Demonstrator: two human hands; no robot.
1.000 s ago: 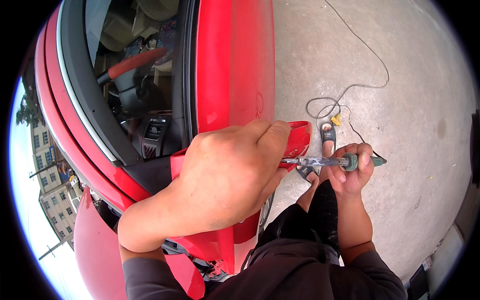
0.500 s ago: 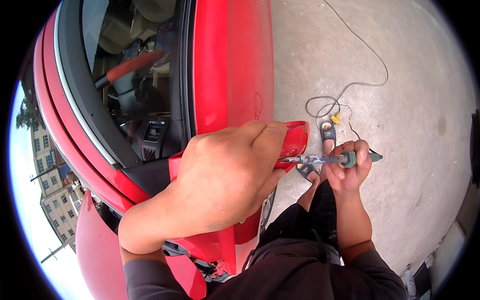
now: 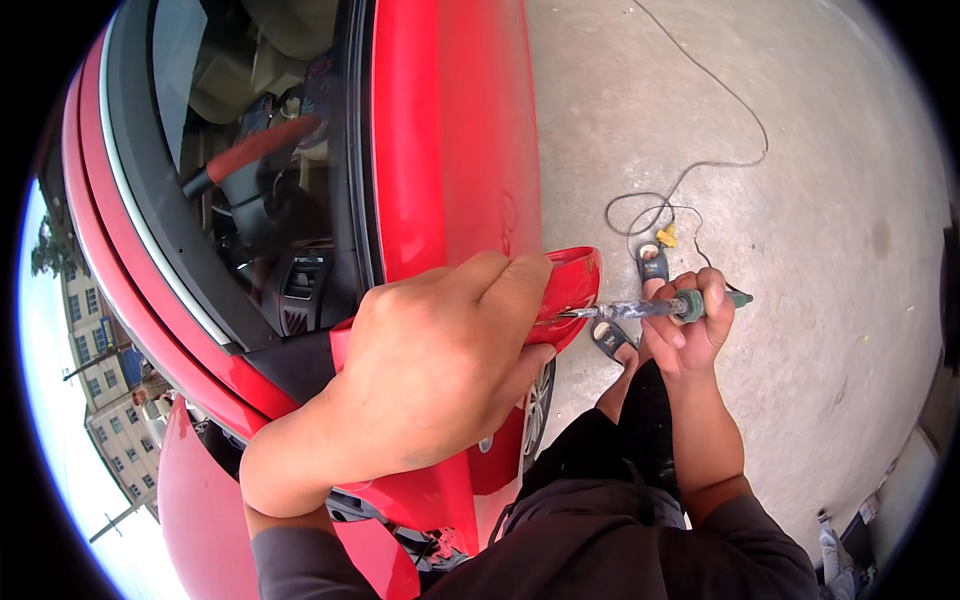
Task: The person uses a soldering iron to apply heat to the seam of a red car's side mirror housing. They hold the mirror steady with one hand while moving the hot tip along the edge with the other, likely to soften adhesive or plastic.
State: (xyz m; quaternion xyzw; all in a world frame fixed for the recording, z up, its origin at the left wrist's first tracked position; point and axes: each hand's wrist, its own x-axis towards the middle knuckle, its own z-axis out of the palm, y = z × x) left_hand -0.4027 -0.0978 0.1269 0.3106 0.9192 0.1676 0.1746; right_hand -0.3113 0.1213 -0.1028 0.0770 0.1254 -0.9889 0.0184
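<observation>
Two hands on it: right hand [image 3: 692, 325] pinches the soldering iron [image 3: 625, 309] by its green handle [image 3: 740, 299], thumb against curled fingers; left hand [image 3: 430, 360] grips the red mirror housing [image 3: 574, 285], fingers pressed together, thumb opposite at the near edge, inner pads hidden. Iron sits left of the right fingers, its tip [image 3: 575, 314] over the housing, just right of the left thumb and forefinger. Can't tell if it touches. Risks, my read: if hot, tip could skid off the curved surface and burn the left thumb, cause being a light pinch well back from it; dwelling could melt through; a snag on the cord [image 3: 730, 163] beyond the right fingers could swing the handle. Long axis near level, right fingers to left; tip points left, dipping slightly bodyward.
</observation>
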